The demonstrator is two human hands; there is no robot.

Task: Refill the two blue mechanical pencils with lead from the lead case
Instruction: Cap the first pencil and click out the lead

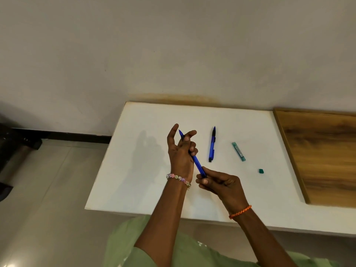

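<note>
One blue mechanical pencil (196, 162) is raised above the white table (134, 170), tip pointing up and away. My left hand (181, 149) grips its upper half with curled fingers, thumb and forefinger spread. My right hand (217, 183) pinches its lower end. The second blue mechanical pencil (212, 145) lies on the table to the right, tip pointing away. Further right lies the teal lead case (238, 151), and its small teal cap (261, 171) sits apart, nearer to me.
A wooden board (323, 155) covers the table's right end. The table stands against a pale wall (173, 54). Tiled floor (48, 189) lies to the left, with dark objects at the far left edge.
</note>
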